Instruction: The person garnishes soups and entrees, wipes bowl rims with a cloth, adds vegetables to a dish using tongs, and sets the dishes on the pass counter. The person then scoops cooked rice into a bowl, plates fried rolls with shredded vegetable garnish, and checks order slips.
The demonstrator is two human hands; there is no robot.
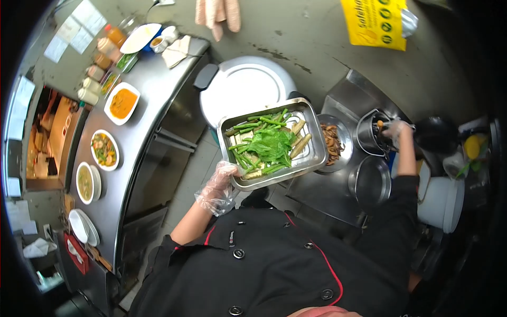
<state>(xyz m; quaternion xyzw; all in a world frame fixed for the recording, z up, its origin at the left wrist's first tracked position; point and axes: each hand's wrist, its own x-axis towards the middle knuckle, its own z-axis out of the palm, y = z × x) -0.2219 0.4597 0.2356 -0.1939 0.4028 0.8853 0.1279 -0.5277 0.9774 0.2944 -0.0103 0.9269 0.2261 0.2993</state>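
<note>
Pinching rectangular silver metal tray by seven-o'clock corner in plastic-gloved left hand. At three o'clock, plastic-gloved right hand over cylindrical steel pot; cannot tell grip.

One left hand, one right hand, one metal tray, three white bowls of food, one yellow bag

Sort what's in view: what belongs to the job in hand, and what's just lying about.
In hand:
- metal tray, held by the left hand
- leafy greens and green stalks in it
- pot, with the right hand at it

Apparently just about:
- large round lid
- squeeze bottles
- yellow bag on the wall
- hanging cloths
</note>
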